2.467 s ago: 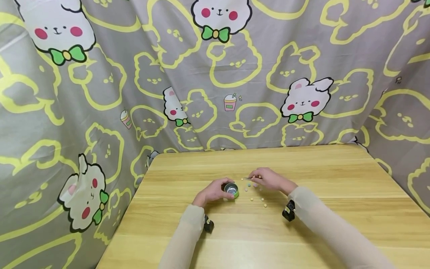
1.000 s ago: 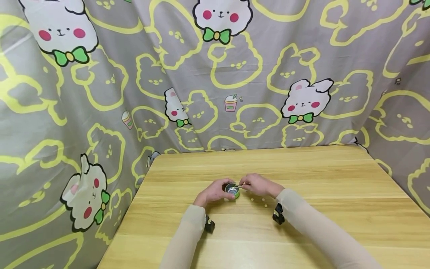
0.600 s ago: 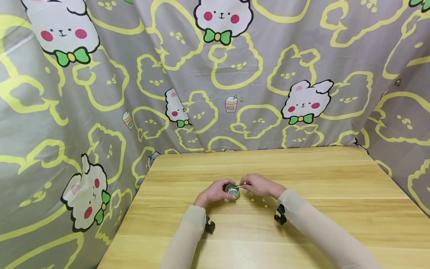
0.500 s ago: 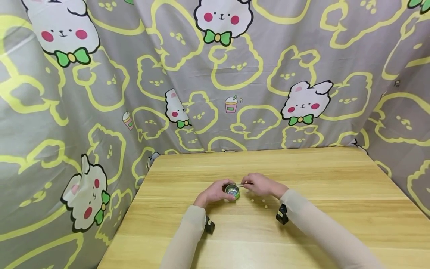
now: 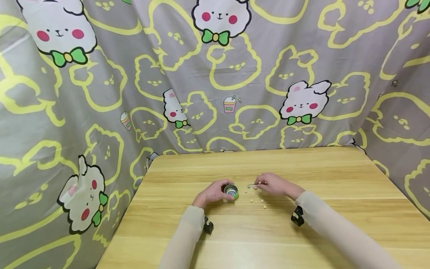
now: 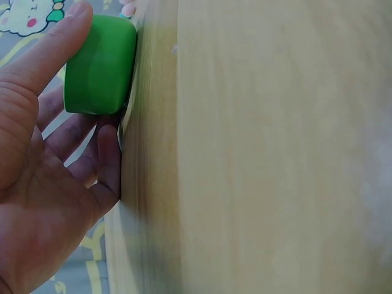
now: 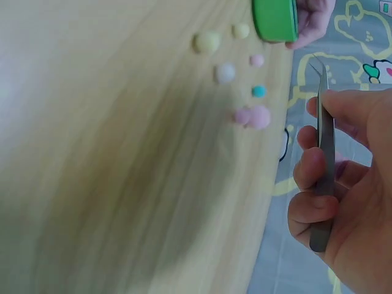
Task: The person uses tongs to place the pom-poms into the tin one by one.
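My left hand (image 5: 215, 191) grips a small round green tin (image 6: 101, 67), thumb on one side and fingers on the other. The tin stands on the table with its open top up; its inside is shiny metal. In my right hand (image 7: 352, 159) I hold metal tweezers (image 7: 326, 153) with bent tips, which stand slightly apart in the right wrist view. In the head view the tips are right at a small blue ball (image 7: 258, 91). Around it lie a larger pink ball (image 7: 260, 116), smaller pink ones, a whitish ball (image 7: 225, 73) and yellow balls (image 7: 207, 41).
The wooden table (image 5: 302, 231) reaches back to a grey curtain (image 5: 201, 74) with cartoon prints, which also hangs at the left and right. The loose balls lie to the right of the tin, some of them nearer the front.
My right hand has moved right with the tweezers, from over the tin to the blue ball. A yellow ball near the tips 2.5 s ago is gone from that spot. My left hand stays at the tin.
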Action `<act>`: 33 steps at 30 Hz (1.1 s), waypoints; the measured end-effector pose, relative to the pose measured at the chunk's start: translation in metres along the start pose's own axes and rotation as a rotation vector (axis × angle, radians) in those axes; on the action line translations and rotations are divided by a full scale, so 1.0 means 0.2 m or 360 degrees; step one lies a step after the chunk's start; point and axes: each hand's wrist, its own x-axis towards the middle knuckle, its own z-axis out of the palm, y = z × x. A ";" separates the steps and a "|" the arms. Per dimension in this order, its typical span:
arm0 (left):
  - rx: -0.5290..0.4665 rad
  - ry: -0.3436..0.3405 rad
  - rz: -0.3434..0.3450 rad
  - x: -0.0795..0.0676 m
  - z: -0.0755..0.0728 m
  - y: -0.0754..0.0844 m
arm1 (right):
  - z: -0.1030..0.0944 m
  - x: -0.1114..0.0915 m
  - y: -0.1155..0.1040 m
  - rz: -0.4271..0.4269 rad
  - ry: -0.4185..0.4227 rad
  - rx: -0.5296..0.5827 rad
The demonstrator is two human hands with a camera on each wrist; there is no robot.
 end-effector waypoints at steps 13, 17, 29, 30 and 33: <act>-0.0006 0.0006 0.0008 0.01 0.00 -0.01 | 0.01 -0.14 0.07 -0.0015 -0.0023 -0.0030; -0.0015 0.0022 0.0023 0.00 0.00 -0.01 | 0.02 -0.16 0.08 -0.0012 -0.0046 -0.0025; 0.0017 -0.0001 -0.0046 0.01 0.00 -0.01 | 0.03 -0.21 0.11 -0.0054 -0.0088 -0.0091; 0.0021 -0.0003 -0.0045 0.01 0.00 -0.01 | 0.03 -0.22 0.11 -0.0058 -0.0087 -0.0091; 0.0022 -0.0006 -0.0047 0.01 0.00 -0.01 | 0.03 -0.23 0.11 -0.0070 -0.0084 -0.0089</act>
